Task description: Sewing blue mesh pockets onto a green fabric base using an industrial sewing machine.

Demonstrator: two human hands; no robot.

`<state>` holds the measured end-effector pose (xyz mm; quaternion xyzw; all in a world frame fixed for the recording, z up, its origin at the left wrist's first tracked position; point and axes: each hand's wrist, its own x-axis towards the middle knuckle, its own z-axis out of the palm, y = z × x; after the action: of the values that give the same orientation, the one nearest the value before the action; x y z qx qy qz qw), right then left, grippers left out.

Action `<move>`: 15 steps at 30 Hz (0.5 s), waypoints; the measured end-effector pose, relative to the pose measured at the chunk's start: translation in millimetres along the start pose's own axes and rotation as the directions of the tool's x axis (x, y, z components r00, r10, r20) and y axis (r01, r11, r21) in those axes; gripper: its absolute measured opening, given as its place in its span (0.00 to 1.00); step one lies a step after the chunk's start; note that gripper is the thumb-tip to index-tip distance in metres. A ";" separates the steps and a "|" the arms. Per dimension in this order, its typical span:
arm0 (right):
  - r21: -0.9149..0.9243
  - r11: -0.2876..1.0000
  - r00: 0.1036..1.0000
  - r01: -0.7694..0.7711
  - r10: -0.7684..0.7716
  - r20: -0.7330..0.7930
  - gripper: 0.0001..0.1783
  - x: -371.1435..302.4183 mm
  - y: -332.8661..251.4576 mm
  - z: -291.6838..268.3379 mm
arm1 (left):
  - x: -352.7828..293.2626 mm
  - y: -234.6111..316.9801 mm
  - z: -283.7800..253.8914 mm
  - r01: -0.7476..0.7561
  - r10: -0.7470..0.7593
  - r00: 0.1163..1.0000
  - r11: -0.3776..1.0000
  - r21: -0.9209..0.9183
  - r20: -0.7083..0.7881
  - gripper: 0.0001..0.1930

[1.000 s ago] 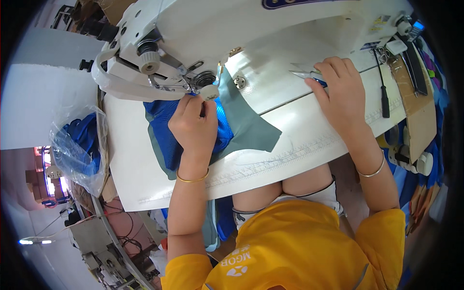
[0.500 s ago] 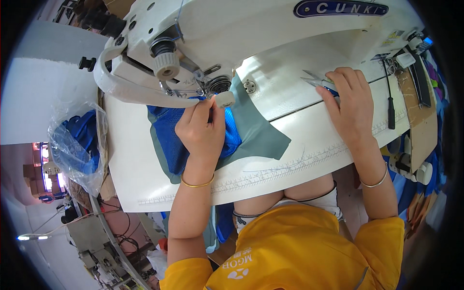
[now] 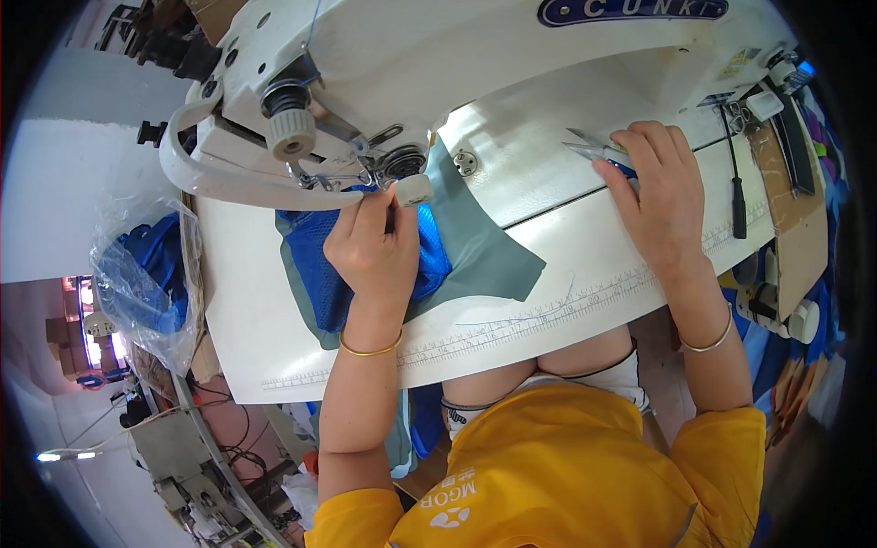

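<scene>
My left hand (image 3: 373,245) is closed in a pinch beside the needle area of a white sewing machine (image 3: 475,68). A pale machine part partly hides its fingertips, and what they pinch does not show. Under and around that hand lies blue mesh fabric (image 3: 315,265) with a shiny blue strip, over a grey-green fabric piece (image 3: 489,260) that reaches beneath the machine head. To the right, my right hand (image 3: 662,196) has its thumb and fingers around the handles of small scissors (image 3: 594,149), blades apart and pointing left, on the machine bed.
A printed ruler (image 3: 438,349) runs along the table's near edge. A black screwdriver (image 3: 738,205) lies at the right, beside a cardboard piece (image 3: 802,247). On the left hangs a clear plastic bag (image 3: 146,292) with blue fabric inside. A white curved lever (image 3: 247,178) juts from the machine head.
The view has shifted slightly, so the machine sits a little further left and higher. Both hands keep nearly the same places and grips.
</scene>
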<state>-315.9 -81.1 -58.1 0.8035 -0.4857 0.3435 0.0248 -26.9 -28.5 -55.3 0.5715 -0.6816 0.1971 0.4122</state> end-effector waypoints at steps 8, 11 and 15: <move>-0.004 1.000 1.000 0.008 -0.008 -0.005 0.18 -0.8 1.1 0.6 | -2.6 -2.6 1.7 0.014 -0.014 0.999 1.000 0.004 0.031 0.04; -0.004 1.000 1.000 -0.002 0.002 0.000 0.18 -1.4 1.4 1.6 | -1.9 -3.1 1.7 0.010 -0.011 0.999 1.000 0.019 0.046 0.04; -0.027 1.000 1.000 0.008 -0.008 -0.004 0.18 -0.2 1.0 1.0 | -2.6 -3.9 3.4 0.031 -0.031 0.998 1.000 0.002 0.051 0.04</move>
<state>-316.2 -81.8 -59.2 0.8044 -0.4870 0.3382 0.0382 -24.3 -30.5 -60.0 0.5870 -0.6830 0.1763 0.3973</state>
